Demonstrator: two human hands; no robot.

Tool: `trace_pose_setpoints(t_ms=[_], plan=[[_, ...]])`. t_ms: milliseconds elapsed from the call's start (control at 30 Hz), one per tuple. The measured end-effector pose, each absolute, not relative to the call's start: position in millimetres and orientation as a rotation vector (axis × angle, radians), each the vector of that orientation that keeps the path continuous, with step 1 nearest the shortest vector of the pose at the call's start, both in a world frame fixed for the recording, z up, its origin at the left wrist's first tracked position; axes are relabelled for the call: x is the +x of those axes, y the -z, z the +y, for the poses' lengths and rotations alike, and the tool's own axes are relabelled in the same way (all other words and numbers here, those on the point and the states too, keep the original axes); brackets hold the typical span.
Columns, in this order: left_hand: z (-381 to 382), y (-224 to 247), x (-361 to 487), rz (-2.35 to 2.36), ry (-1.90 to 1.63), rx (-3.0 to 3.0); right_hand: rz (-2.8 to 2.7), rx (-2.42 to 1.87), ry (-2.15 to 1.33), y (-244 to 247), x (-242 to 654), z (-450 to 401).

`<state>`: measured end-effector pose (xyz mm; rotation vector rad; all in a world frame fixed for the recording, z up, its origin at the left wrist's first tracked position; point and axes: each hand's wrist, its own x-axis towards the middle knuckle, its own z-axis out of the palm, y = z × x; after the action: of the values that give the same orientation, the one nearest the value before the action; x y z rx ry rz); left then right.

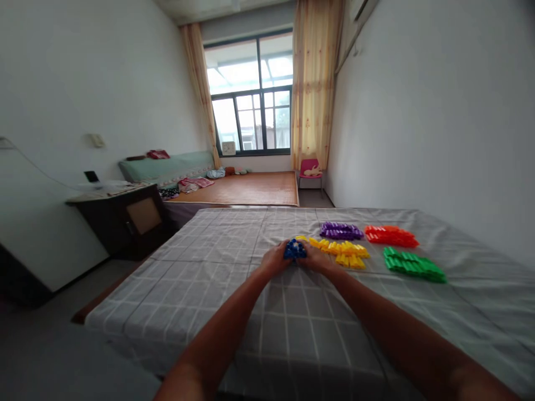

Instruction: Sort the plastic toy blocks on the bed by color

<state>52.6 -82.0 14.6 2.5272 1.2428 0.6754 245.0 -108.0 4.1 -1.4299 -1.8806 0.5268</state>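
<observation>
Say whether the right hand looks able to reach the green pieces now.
Probably yes, once the right hand leaves the blue pieces: yellow pieces lie partly between, but the cloth on their near side offers a way to the green pieces.

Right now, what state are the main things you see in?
Blue pieces, bunched between left fingers and right fingers
Yellow pieces, unevenly clustered
Purple pieces, lined in rows
Red pieces, lined in rows
Green pieces, lined in rows
Cloth, spread, creased
Curtains, drawn apart
Chair, standing upright
Cabinet door, looks shut
</observation>
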Motion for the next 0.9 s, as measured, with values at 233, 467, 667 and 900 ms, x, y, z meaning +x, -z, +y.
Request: trace_pose_setpoints(t_ms=[233, 467, 667, 900], plan=[[-57.5, 6.3, 12.1, 1.564, -1.170, 2.254, -1.678, -1.261, -0.659, -16.2, 194.1, -77.5], [-48.6, 8.6, -4.8, 1.720, -1.359, 2.204, -1.560, -1.265, -0.437, -42.5, 262.7, -93.2], [-56.1, -16.8, 12.5, 1.650, -1.399, 2.338, -1.270, -1.464, -0.340, -40.2, 387.8, -117.5], [-70.0, -36.6, 95.0, 1.094, -0.757, 2.684, -1.433, -1.550, -0.615, -30.6, 428.2, -149.0]])
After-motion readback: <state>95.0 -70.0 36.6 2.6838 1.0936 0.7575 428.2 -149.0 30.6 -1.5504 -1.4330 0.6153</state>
